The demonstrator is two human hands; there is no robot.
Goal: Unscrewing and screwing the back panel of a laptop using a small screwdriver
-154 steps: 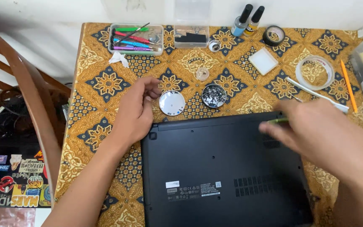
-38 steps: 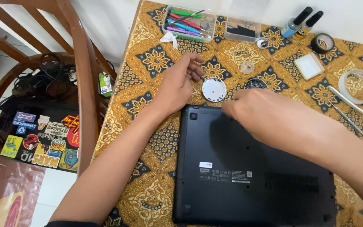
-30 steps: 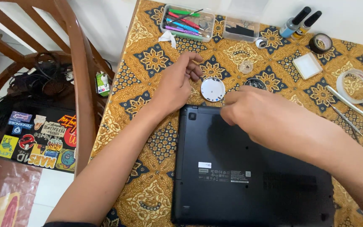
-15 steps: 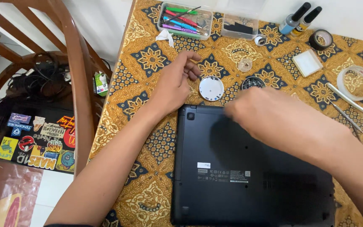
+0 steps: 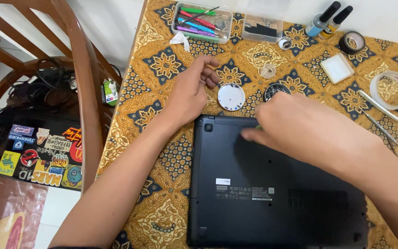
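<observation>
Black plastic laptop (image 5: 272,184), underside up, at 6 o'clock on patterned surface (image 5: 162,64), long axis 9-to-3. Right hand (image 5: 309,127) over its top edge, grip pinched on small greenish item, identity unclear. Left hand (image 5: 190,92) at 10 o'clock off corner, loosely curled, empty, flat on surface; right hand nearer.

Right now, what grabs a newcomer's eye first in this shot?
The black laptop lying upside down at the near edge of the patterned yellow tablecloth, with the right hand pressing fingertips onto its base near the rear edge. The left hand rests on the cloth just off the laptop's corner, beside a round white dish. At the far edge sits a clear tray of coloured tools.
</observation>
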